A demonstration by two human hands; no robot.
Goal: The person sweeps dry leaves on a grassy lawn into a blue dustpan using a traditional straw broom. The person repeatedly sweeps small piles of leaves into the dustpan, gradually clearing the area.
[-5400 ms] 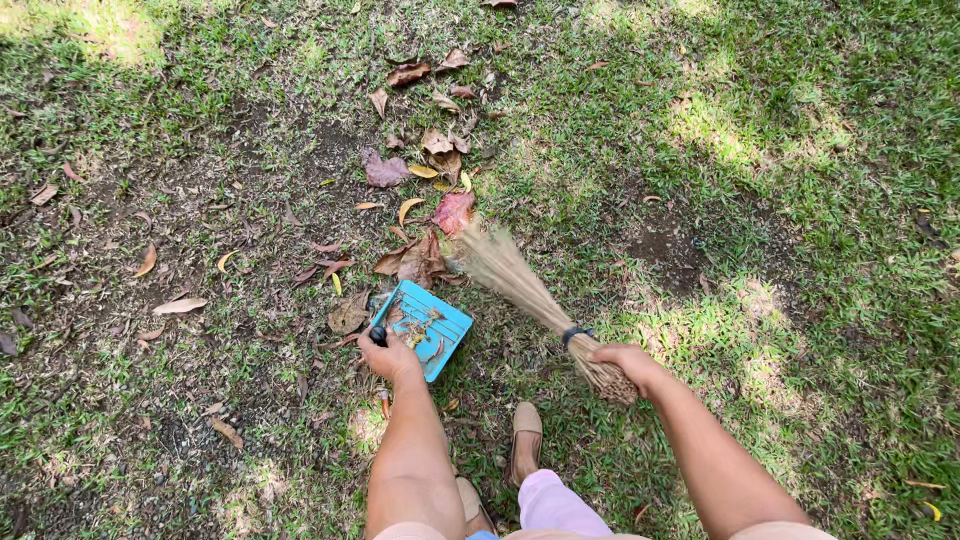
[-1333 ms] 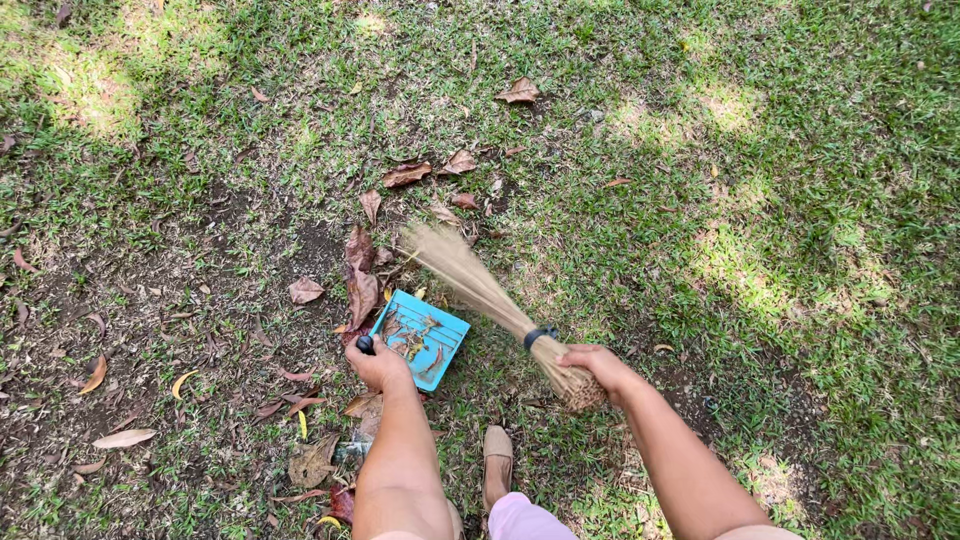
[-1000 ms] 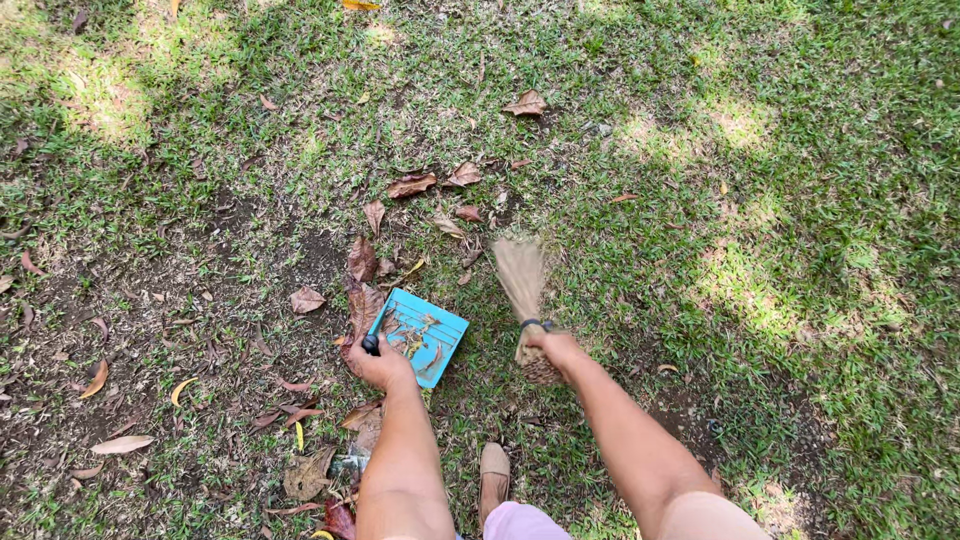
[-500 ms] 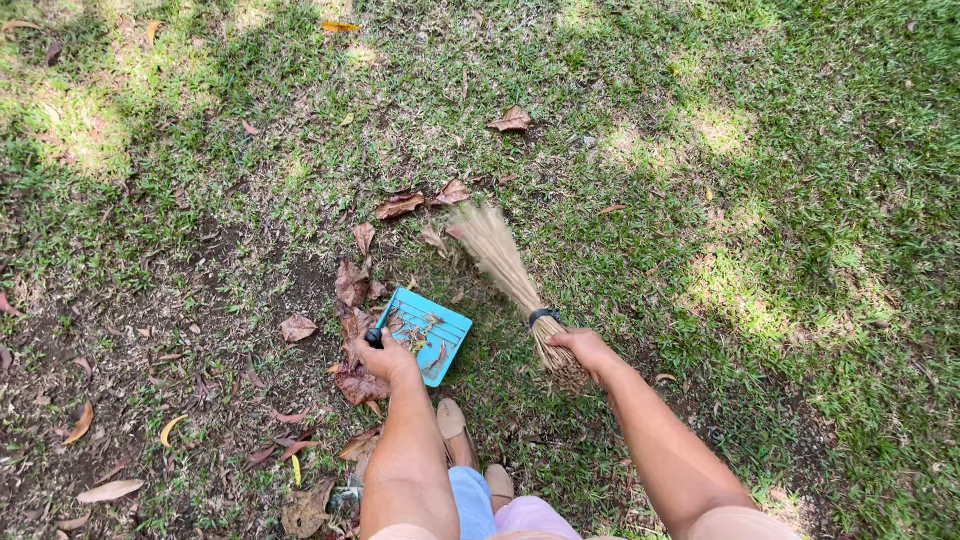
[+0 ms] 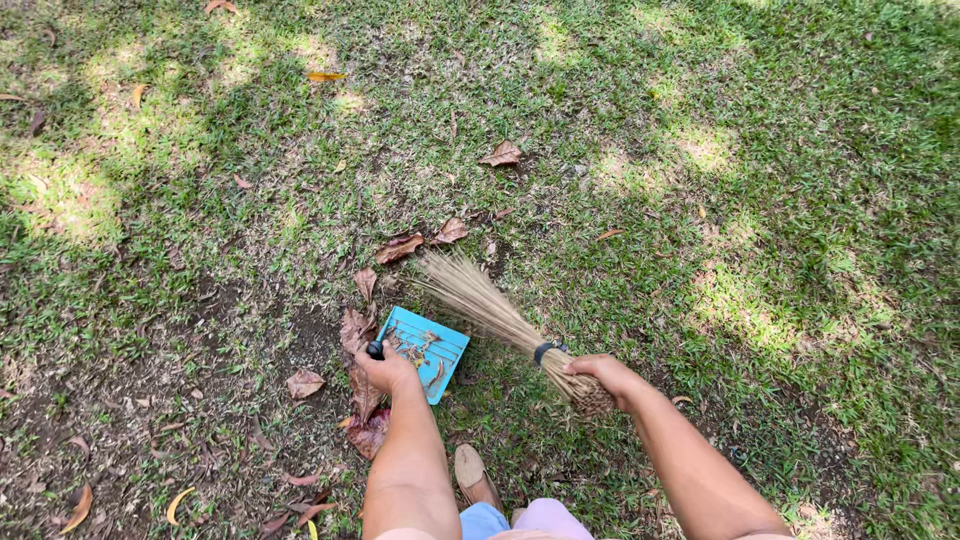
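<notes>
Head view: the left hand (image 5: pixel 388 372) is closed round the black handle of a blue dustpan (image 5: pixel 424 350) resting on patchy grass (image 5: pixel 760 200). The right hand (image 5: pixel 600 372) grips the bound end of a straw hand broom (image 5: pixel 490 312), bristles fanned beside 2 brown leaves (image 5: pixel 420 240) just beyond the dustpan.

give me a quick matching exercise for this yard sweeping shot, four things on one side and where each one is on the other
Things:
1. dustpan
2. stick broom
3. yellow leaf
4. sandalled foot

Places:
A. far up the lawn
B. in the right hand
C. between the arms, bottom of view
D. in the left hand

Pairs: 1-D, 2-B, 3-A, 4-C
</notes>
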